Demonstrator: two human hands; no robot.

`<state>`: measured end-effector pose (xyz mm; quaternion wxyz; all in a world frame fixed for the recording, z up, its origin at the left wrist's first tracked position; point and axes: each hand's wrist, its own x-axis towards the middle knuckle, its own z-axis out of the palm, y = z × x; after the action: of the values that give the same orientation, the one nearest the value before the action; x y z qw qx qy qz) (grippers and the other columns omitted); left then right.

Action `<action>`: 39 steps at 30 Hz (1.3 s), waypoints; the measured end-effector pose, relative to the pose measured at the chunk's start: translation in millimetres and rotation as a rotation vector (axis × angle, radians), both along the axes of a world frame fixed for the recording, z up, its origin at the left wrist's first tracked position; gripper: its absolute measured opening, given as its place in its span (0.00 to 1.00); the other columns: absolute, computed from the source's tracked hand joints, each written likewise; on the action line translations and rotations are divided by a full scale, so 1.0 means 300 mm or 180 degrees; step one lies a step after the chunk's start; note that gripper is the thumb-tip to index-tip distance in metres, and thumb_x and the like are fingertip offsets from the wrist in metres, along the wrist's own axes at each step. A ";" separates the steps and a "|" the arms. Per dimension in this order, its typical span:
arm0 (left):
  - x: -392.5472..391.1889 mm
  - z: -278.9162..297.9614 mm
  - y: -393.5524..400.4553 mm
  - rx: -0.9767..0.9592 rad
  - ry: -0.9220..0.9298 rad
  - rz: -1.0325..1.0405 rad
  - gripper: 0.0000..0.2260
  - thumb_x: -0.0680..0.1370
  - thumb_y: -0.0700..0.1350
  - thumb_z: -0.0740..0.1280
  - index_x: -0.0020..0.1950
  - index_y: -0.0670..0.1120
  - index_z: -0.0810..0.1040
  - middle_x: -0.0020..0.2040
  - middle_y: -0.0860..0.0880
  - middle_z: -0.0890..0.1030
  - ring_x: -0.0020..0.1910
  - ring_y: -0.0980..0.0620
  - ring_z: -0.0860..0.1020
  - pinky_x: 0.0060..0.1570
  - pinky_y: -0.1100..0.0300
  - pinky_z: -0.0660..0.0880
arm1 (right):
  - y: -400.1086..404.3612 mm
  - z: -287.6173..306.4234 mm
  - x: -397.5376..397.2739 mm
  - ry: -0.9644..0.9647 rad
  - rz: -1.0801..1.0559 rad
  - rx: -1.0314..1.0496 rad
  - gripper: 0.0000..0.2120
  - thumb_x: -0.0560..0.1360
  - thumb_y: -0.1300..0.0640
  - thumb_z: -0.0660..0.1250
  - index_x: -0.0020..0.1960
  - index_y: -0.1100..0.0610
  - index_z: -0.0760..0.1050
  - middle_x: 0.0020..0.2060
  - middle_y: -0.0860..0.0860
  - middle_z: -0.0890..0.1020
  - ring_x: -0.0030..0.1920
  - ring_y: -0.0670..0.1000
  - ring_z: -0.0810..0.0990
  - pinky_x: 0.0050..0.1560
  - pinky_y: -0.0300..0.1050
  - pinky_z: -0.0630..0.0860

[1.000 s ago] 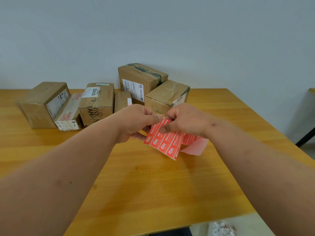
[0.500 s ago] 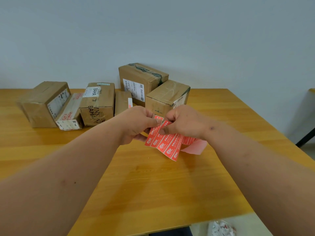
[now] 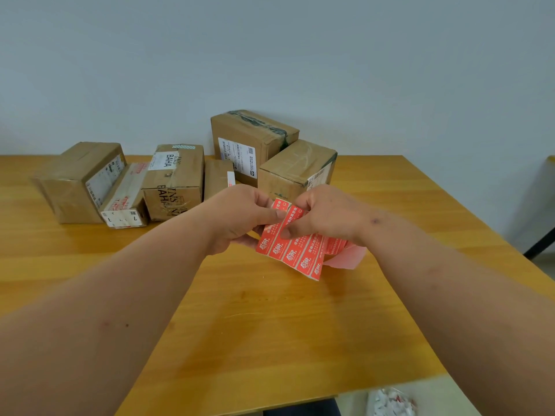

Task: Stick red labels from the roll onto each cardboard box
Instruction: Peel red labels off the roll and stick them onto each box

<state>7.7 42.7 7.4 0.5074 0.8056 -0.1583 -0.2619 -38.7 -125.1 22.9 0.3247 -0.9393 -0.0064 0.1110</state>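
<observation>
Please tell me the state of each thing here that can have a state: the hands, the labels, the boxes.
Left hand: pinches the strip's top edge.
Right hand: pinches the strip beside it.
Label strip: held above the table, several red labels on it.
Pale backing paper: hangs loose behind the strip.
Nearest box: closed, taped, no red label seen.
Tall back box: closed, taped.
Box marked BAHA: closed, taped.
Left box: closed, lying on its side.

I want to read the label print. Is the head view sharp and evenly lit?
Head view: soft, even light, no glare; large characters on the red labels show, small print blurs; wide-angle lens stretches the forearms; both hands cover part of the strip.
</observation>
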 end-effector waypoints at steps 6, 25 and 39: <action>-0.005 -0.010 -0.009 -0.0057 0.0062 0.0029 0.09 0.79 0.47 0.67 0.53 0.42 0.79 0.45 0.44 0.85 0.43 0.51 0.84 0.38 0.58 0.80 | 0.004 -0.006 -0.001 0.0001 0.0009 0.0072 0.05 0.70 0.51 0.75 0.45 0.50 0.81 0.40 0.46 0.84 0.38 0.42 0.83 0.37 0.34 0.75; -0.001 0.003 0.007 -0.0103 0.0054 -0.0100 0.07 0.77 0.46 0.70 0.49 0.43 0.80 0.43 0.45 0.86 0.43 0.50 0.85 0.43 0.55 0.82 | -0.005 0.002 0.010 -0.0011 -0.0115 0.0107 0.12 0.67 0.52 0.77 0.49 0.53 0.82 0.40 0.48 0.85 0.40 0.45 0.85 0.40 0.39 0.79; 0.002 -0.017 -0.013 -0.0175 0.0114 0.0072 0.10 0.78 0.46 0.68 0.54 0.41 0.79 0.45 0.44 0.86 0.44 0.49 0.85 0.41 0.56 0.82 | -0.010 -0.003 0.002 -0.0124 -0.0055 0.0102 0.09 0.68 0.52 0.76 0.47 0.52 0.83 0.40 0.47 0.85 0.40 0.45 0.85 0.44 0.41 0.81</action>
<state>8.1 38.8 2.4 0.5350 0.7882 -0.1472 -0.2661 -38.3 -128.0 22.0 0.3405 -0.9359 -0.0063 0.0897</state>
